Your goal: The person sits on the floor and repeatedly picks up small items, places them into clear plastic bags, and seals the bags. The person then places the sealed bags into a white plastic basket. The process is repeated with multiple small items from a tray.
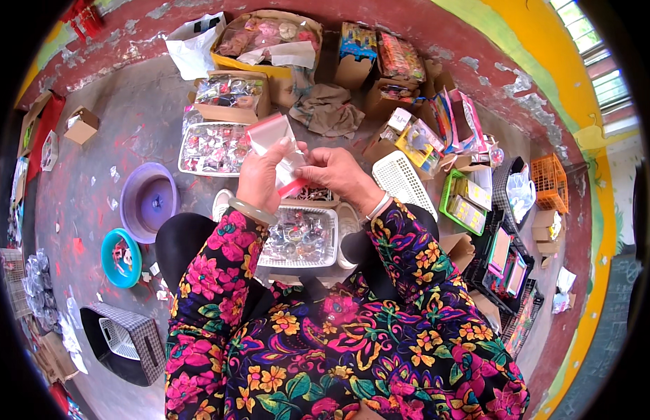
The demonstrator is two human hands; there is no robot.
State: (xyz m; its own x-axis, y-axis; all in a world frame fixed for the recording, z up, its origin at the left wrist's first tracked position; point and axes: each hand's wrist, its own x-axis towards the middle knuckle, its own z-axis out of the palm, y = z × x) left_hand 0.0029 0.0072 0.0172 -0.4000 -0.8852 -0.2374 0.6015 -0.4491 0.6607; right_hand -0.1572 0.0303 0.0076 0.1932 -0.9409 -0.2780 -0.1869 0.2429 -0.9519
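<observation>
A clear plastic bag [272,133] with pinkish-red edges is held up in front of me, tilted. My left hand [259,180] is closed round its left side, the thumb lying along it. My right hand [342,173] pinches its right side between thumb and fingers. What the bag holds, if anything, I cannot make out. Below my hands, between my feet, sits a white plastic basket [332,238] full of small wrapped items. Just beyond my left hand is another white basket [187,155] of small wrapped pieces.
A purple basin [132,210] and a teal basin [106,262] stand on the floor to the left, near a checkered bin [151,350]. Cardboard boxes [230,113] of goods line the back. On the right are a green basket [447,183], black crates [489,294] and an orange crate [549,183].
</observation>
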